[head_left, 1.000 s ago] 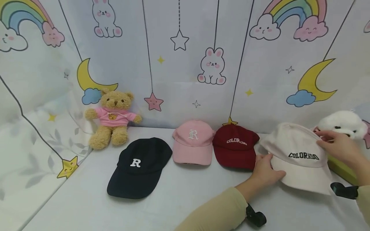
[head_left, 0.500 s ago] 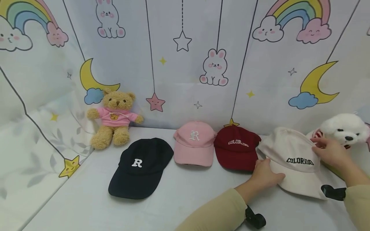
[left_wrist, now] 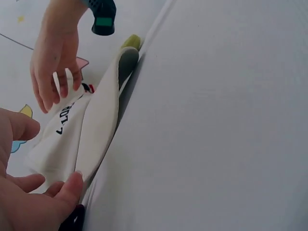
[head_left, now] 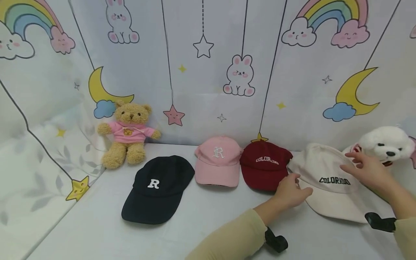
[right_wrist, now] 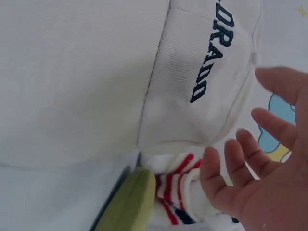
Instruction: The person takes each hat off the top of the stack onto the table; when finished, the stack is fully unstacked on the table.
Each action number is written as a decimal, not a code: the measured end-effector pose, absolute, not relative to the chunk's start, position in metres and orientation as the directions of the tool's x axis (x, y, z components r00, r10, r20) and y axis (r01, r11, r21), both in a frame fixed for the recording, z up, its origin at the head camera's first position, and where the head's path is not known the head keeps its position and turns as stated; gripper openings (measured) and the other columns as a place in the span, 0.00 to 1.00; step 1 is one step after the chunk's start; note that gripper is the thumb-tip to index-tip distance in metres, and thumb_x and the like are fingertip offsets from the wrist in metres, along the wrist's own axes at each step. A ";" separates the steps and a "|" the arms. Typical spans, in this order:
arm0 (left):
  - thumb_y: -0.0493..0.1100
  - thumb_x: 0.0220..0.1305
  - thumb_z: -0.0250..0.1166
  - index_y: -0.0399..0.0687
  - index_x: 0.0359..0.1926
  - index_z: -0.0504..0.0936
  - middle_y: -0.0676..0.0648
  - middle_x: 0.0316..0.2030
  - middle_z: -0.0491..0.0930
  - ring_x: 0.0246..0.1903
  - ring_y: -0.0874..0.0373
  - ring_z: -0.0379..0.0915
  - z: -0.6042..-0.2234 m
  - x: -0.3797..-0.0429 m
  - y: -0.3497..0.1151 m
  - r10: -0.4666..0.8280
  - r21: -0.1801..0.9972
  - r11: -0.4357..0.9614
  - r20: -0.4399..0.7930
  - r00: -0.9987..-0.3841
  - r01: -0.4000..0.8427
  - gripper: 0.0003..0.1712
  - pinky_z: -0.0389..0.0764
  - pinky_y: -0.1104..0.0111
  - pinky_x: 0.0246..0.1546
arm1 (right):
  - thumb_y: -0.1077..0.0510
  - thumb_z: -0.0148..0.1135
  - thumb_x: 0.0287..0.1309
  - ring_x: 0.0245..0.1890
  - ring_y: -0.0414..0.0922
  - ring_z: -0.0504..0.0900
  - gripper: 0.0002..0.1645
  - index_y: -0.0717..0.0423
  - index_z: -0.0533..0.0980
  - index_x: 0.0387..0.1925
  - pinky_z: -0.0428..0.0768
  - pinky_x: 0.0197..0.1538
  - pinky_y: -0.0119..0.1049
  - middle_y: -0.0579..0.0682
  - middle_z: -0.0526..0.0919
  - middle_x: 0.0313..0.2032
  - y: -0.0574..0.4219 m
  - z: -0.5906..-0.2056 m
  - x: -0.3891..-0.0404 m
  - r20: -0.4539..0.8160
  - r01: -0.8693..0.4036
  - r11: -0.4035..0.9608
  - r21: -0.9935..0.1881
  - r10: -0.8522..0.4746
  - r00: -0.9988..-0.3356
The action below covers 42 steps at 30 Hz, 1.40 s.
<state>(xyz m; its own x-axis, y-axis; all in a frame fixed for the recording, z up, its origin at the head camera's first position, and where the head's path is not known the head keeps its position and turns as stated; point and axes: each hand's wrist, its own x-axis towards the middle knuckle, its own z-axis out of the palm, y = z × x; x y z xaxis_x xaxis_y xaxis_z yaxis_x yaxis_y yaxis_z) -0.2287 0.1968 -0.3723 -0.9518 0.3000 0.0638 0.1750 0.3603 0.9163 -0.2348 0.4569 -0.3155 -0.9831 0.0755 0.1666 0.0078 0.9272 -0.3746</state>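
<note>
Left hand (head_left: 290, 194) and right hand (head_left: 373, 175) are empty and loose, close to the white cap (head_left: 326, 180). It sits on the table (head_left: 208, 220), next to the red cap (head_left: 264, 171) and fluffy toy dog (head_left: 385, 142).

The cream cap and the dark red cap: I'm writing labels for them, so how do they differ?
The cream cap has dark lettering; the dark red cap has white lettering. In the head view, the cream cap looks larger than the dark red cap. The cream cap ends the row, near the white plush dog; the dark red cap sits between it and the pink cap. Both read COLORADO.
</note>
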 end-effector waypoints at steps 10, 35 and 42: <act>0.43 0.64 0.70 0.49 0.55 0.78 0.60 0.32 0.75 0.23 0.63 0.78 -0.369 -0.239 0.172 0.309 0.996 0.072 0.019 -0.951 0.043 0.20 0.79 0.72 0.30 | 0.41 0.70 0.60 0.49 0.80 0.63 0.54 0.73 0.55 0.68 0.70 0.39 0.69 0.86 0.52 0.56 0.444 -0.325 -0.212 0.113 -0.087 0.953 -0.291 -0.056 -0.992; 0.45 0.67 0.67 0.49 0.61 0.76 0.59 0.38 0.80 0.38 0.52 0.82 -0.359 -0.239 0.085 0.476 0.986 0.049 0.115 -0.872 0.157 0.22 0.81 0.72 0.37 | 0.47 0.73 0.59 0.49 0.82 0.58 0.48 0.72 0.60 0.65 0.68 0.37 0.71 0.83 0.54 0.55 0.430 -0.351 -0.215 0.201 -0.145 0.945 -0.292 -0.088 -0.976; 0.45 0.69 0.66 0.47 0.62 0.74 0.56 0.42 0.79 0.43 0.51 0.81 -0.356 -0.239 0.061 0.504 0.978 0.037 0.160 -0.849 0.206 0.23 0.82 0.70 0.39 | 0.48 0.72 0.59 0.50 0.83 0.57 0.47 0.72 0.60 0.66 0.68 0.37 0.73 0.84 0.53 0.55 0.429 -0.353 -0.219 0.189 -0.123 0.946 -0.301 -0.068 -0.980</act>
